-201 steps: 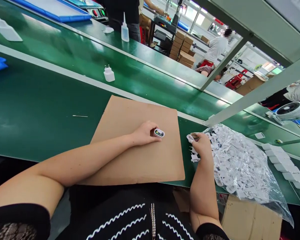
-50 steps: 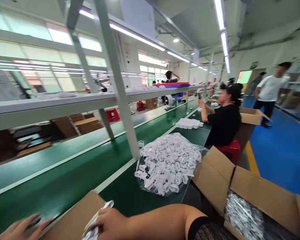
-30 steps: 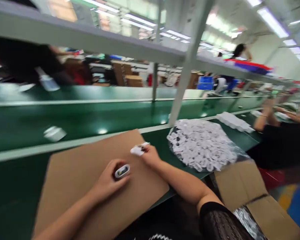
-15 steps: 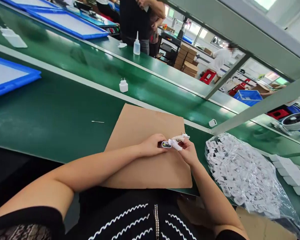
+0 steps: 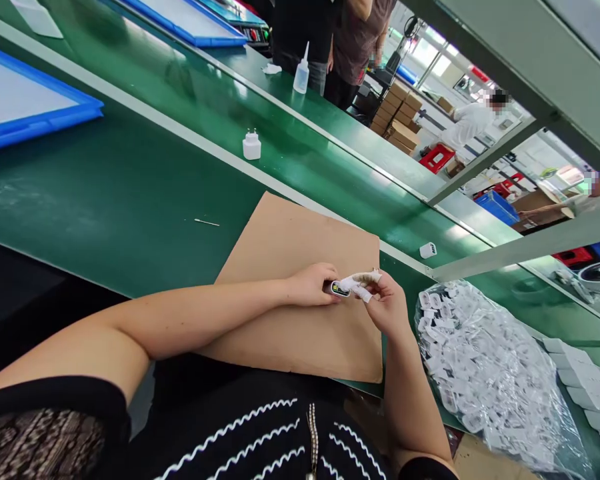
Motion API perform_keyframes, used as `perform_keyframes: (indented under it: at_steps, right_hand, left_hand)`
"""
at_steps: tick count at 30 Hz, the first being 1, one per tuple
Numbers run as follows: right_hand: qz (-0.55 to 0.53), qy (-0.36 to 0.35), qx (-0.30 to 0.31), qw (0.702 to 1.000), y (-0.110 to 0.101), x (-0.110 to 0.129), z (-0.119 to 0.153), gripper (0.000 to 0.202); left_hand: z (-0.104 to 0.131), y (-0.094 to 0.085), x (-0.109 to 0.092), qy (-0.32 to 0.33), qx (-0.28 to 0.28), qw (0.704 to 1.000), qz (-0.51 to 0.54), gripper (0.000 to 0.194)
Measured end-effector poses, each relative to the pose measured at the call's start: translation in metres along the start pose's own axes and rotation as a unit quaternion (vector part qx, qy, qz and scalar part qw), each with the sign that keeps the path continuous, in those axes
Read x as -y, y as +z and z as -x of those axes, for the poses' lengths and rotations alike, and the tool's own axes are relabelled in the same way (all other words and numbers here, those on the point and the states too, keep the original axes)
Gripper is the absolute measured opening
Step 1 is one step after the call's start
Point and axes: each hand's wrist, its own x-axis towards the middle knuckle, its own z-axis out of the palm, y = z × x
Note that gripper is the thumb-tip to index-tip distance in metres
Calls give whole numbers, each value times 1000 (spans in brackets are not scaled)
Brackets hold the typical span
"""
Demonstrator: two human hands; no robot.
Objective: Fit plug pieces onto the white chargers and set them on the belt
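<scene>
Over the cardboard sheet [image 5: 300, 233], my left hand [image 5: 314, 284] is closed around a white charger housing [image 5: 341, 289]. Its open end faces me and shows dark and yellowish parts inside. My right hand [image 5: 391, 305] comes in from the right, with white finger covers [image 5: 364, 293] on its thumb and fingers. Those fingertips are pinched together at the rim of the housing; anything between them is too small to make out. A white charger with two pins [image 5: 251, 145] stands upright on the green bench beyond the sheet.
To the right lies a clear plastic bag [image 5: 485, 360] full of small white parts, beside stacked white blocks [image 5: 580, 380]. Another white charger piece [image 5: 428, 250] lies near the metal post. A thin white stick [image 5: 207, 222], a blue-edged tray [image 5: 35, 100] and a dropper bottle [image 5: 301, 77] are also around.
The view has tilted and shifted. My right fingertips have moved in against the open end of the housing. My left hand keeps its hold.
</scene>
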Motion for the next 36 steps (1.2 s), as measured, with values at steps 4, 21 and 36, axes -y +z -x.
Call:
perform_keyframes:
  at_steps: [4, 21, 36]
  right_hand:
    - [89, -61, -36, 993, 5, -2, 4, 12]
    - [253, -179, -6, 951, 12, -9, 6, 18]
    - [259, -137, -12, 956, 12, -5, 5, 19]
  left_hand:
    - [0, -1, -1, 2, 2, 1000, 9, 17]
    - [1, -5, -1, 4, 0, 999, 41, 10]
    - [1, -6, 1, 0, 5, 999, 41, 14]
